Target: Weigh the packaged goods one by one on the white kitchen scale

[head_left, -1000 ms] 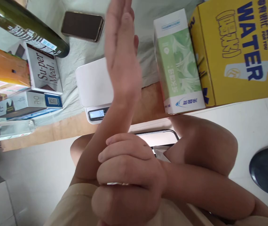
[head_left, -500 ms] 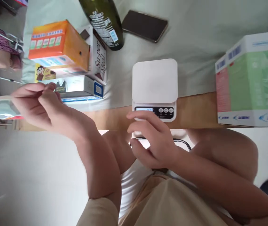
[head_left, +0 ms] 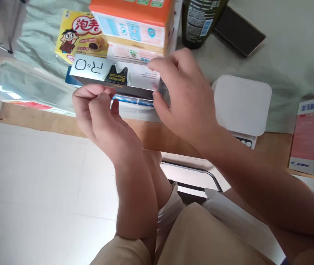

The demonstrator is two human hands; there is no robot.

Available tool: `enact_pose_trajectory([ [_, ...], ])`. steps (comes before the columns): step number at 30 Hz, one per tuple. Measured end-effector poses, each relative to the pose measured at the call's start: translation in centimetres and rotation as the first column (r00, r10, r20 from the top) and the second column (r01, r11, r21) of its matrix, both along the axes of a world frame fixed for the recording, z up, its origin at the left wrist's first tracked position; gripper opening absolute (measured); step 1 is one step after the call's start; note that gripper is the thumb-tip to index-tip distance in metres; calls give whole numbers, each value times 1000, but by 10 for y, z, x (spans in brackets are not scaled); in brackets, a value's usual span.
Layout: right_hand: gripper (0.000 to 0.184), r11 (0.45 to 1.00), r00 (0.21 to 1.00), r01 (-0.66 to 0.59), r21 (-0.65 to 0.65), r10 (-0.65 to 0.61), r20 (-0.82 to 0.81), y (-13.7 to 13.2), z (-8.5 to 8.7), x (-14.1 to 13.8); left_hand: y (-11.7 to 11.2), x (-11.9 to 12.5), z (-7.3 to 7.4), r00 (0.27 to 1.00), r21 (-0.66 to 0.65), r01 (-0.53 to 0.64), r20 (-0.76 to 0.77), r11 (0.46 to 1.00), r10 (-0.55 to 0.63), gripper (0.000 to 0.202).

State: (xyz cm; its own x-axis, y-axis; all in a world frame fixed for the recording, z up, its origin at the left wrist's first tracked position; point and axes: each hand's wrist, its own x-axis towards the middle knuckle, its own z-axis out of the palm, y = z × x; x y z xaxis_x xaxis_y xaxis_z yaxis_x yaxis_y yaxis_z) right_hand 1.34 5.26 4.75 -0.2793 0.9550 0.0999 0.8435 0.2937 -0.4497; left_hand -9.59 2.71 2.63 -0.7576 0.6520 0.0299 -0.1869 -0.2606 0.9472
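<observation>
While the right hand straddles the right-hand end of the silver box, its fingers are parted, thumb toward the lower edge; contact looks likely, but whether they clamp the box cannot be told. The left hand sits in front of the box's other end, fingers bent and thumb drawn close to them; whether they touch the box or hold anything is unclear.

Location: silver box at the worktop, blue box showing along its near side, orange pack and yellow box just beyond. The scale stands apart, to the right.

Progress (judged): both hands are at the box; firm hold and lift remain unconfirmed, so handling appears barely begun.
</observation>
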Motion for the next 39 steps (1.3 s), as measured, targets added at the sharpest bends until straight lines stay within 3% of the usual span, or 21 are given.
enact_pose_trajectory([
  [3, 35, 1000, 981, 5, -26, 0, 193, 5, 0, -11, -1, -7, 3, 997, 6, -11, 82, 1000, 11, 14],
  [8, 28, 998, 990, 7, 58, -15, 144, 4, -14, -17, -4, -20, 4, 987, 1, -5, 161, 1000, 5, 14],
  [11, 28, 995, 992, -32, 96, 20, 125, 3, -21, -13, -5, -28, 0, 993, -32, 17, 117, 999, -13, 12],
  [15, 23, 951, 996, -86, 296, 92, -6, -12, -25, 14, -4, -32, -5, 999, -65, -21, -31, 998, 19, 5],
  [18, 32, 878, 975, -18, 478, 122, -188, -30, -29, 52, -4, -28, -3, 999, -111, -28, -22, 993, 26, 15],
  [19, 37, 852, 963, 18, 524, 126, -239, -35, -31, 68, -5, -25, -2, 1000, -111, 19, 3, 994, -18, 17],
  [21, 43, 784, 956, 97, 614, 98, -276, -43, -35, 99, -7, -15, 0, 976, -52, 219, 37, 974, -217, 20],
  [23, 49, 730, 957, 176, 660, 29, -288, -49, -39, 128, -9, -2, -2, 892, 57, 453, -23, 890, -452, 26],
  [25, 51, 719, 940, 259, 645, -35, -338, -52, -43, 155, -11, 13, -7, 784, 79, 616, -151, 783, -602, 32],
  [27, 50, 715, 908, 329, 617, -60, -414, -53, -49, 178, -11, 31, -14, 698, 6, 690, -272, 724, -663, 38],
  [29, 45, 726, 872, 385, 570, -85, -482, -53, -59, 197, -10, 49, -21, 623, -98, 719, -347, 688, -701, 45],
  [32, 42, 766, 849, 417, 490, -134, -512, -54, -77, 217, -7, 73, -31, 565, -202, 708, -411, 677, -715, 51],
  [36, 35, 835, 825, 412, 364, -173, -538, -60, -91, 222, -5, 92, -40, 588, -259, 687, -350, 679, -729, 53],
  [39, 51, 845, 767, 454, 281, -211, -606, -65, -93, 219, -5, 93, -38, 702, -306, 585, -272, 751, -658, 51],
])
